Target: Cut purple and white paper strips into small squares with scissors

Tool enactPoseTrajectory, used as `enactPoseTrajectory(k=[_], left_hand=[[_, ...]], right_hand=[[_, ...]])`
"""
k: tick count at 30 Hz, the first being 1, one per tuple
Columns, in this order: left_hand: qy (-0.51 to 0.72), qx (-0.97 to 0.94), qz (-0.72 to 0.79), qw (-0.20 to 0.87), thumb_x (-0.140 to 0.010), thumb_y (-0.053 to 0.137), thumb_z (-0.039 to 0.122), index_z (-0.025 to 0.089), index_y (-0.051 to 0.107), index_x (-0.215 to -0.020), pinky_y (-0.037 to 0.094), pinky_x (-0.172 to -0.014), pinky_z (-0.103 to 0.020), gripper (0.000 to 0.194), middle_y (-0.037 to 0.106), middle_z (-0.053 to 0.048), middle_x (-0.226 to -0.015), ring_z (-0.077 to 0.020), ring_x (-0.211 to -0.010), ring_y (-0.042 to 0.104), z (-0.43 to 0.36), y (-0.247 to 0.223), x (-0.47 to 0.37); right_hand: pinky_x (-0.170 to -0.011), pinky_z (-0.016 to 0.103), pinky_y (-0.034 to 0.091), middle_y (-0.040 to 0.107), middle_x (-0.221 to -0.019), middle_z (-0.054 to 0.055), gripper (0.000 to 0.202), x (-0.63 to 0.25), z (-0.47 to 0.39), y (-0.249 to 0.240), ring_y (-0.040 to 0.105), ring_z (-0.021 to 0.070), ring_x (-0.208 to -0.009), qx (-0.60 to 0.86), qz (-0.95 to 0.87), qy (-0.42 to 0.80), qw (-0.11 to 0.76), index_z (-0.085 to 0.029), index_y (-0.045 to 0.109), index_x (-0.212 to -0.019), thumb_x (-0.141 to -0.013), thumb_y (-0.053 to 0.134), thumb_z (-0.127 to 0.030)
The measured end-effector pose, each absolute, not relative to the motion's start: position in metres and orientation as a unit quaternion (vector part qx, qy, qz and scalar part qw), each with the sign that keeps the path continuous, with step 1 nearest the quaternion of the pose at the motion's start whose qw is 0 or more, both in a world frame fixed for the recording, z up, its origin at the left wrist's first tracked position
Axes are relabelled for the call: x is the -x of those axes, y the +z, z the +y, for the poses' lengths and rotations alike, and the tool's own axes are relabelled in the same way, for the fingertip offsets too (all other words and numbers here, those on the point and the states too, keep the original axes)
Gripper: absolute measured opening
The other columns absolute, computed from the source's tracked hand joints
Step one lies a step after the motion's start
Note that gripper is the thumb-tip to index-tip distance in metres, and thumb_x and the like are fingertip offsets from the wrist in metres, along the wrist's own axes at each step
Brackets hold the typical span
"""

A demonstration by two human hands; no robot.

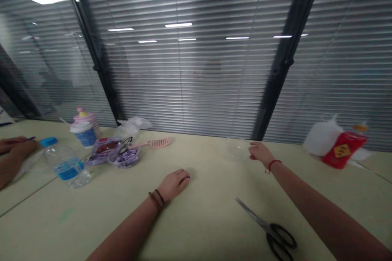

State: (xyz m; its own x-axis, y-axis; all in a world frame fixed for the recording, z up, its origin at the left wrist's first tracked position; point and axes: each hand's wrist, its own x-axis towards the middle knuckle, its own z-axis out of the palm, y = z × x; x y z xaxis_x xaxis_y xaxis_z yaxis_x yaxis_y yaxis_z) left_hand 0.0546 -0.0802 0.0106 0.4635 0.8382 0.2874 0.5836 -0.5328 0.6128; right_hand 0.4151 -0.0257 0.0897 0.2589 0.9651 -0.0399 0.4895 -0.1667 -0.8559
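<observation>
- Right hand (259, 153) stretched far across the worktop (202, 220), fingers closed on the rim of a clear plastic bowl (238, 149); bowl looks empty, standing near the blinds.
- Left hand (175, 184) resting palm down on the worktop, fingers loosely together, holding nothing.
- Black-handled scissors (269, 228) lying shut, near the right forearm.
- Water bottle (65, 163), blue cap, on its side at left.
- Small clear tub (126, 157) of purple pieces beside a pink comb (154, 143).
- Another person's hand (14, 147) at far left.
</observation>
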Motion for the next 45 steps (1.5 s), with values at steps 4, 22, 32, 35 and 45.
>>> enactPoseTrajectory(k=[4,22,32,35,45], left_hand=[[0.390,-0.717,0.482,0.319,-0.092,0.052,0.033,0.014,0.059,-0.105,0.054,-0.063,-0.030,0.024,0.064,-0.004,-0.092,-0.0141,-0.071,0.062,-0.073,0.004,-0.045],[0.560,-0.599,0.400,0.409,-0.091,0.054,0.034,0.014,0.059,-0.108,0.052,-0.080,-0.041,0.027,0.063,-0.007,-0.106,-0.0202,-0.091,0.063,-0.071,0.010,-0.035],[0.486,-0.698,0.371,0.373,-0.090,0.055,0.032,0.014,0.061,-0.104,0.054,-0.075,-0.038,0.024,0.065,-0.006,-0.100,-0.0186,-0.085,0.064,-0.080,0.006,-0.036],[0.467,-0.720,0.367,0.358,-0.091,0.055,0.033,0.013,0.061,-0.101,0.054,-0.074,-0.036,0.023,0.065,-0.005,-0.098,-0.0180,-0.082,0.064,-0.082,0.007,-0.035],[0.409,-0.777,0.367,0.308,-0.090,0.056,0.033,0.013,0.063,-0.092,0.053,-0.073,-0.035,0.021,0.066,-0.003,-0.089,-0.0164,-0.078,0.063,-0.088,0.048,-0.029]], right_hand=[[-0.064,0.032,0.056,0.063,-0.103,0.005,0.025,-0.369,-0.052,0.075,0.064,0.0161,-0.076,0.634,-0.592,0.407,0.284,-0.016,0.056,-0.116,-0.093,0.056,-0.026],[-0.079,0.039,0.050,0.065,-0.093,0.003,0.017,-0.252,-0.117,0.112,0.062,0.0183,-0.081,0.505,-0.823,0.128,0.227,-0.016,0.060,-0.103,-0.090,0.058,-0.025],[-0.082,0.040,0.051,0.065,-0.097,0.005,0.013,-0.193,-0.125,0.102,0.062,0.0208,-0.094,0.438,-0.870,0.052,0.221,-0.015,0.063,-0.101,-0.091,0.054,-0.013],[-0.079,0.039,0.052,0.066,-0.092,0.003,0.009,-0.198,-0.121,0.101,0.063,0.0194,-0.088,0.425,-0.878,0.048,0.214,-0.015,0.064,-0.094,-0.092,0.055,-0.017],[-0.073,0.035,0.053,0.066,-0.083,0.001,0.014,-0.221,-0.109,0.115,0.064,0.0159,-0.077,0.422,-0.865,0.087,0.257,-0.015,0.063,-0.087,-0.092,0.056,-0.026]])
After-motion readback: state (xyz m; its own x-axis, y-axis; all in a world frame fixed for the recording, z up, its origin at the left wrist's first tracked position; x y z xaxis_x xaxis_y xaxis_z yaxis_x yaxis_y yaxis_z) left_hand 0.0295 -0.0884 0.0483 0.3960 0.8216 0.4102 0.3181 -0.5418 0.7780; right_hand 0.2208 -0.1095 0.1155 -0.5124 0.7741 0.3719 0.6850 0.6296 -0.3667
